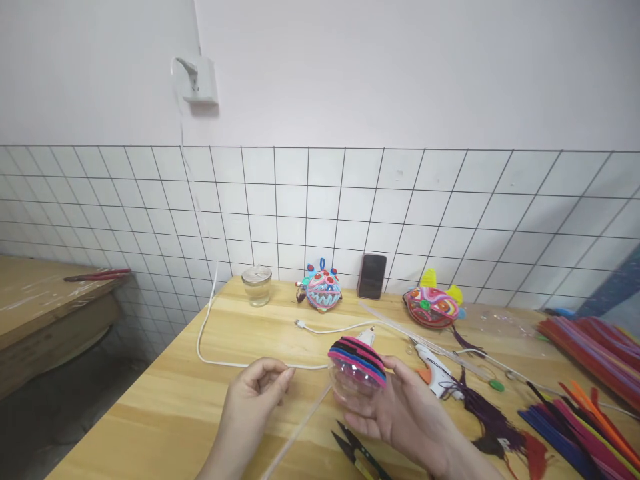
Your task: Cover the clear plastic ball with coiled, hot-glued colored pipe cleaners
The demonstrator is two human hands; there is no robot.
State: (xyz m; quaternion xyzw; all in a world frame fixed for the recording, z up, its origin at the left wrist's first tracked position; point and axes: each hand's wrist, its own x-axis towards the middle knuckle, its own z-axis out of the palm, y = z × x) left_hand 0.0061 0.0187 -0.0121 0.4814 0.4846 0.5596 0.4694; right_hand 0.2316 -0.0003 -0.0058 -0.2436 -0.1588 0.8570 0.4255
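Right hand (400,410) cups clear ball (356,380), striped cap tilted up-left; left hand (257,393) fingers curled, pinching nothing.

A pale wooden counter (210,400) stands against a wall (400,73), white-painted above and tiled white with dark grout below. Above the counter's left end hangs a wall socket (200,80). Left of the counter sits a second wooden table (35,300) over a grey floor (65,407).
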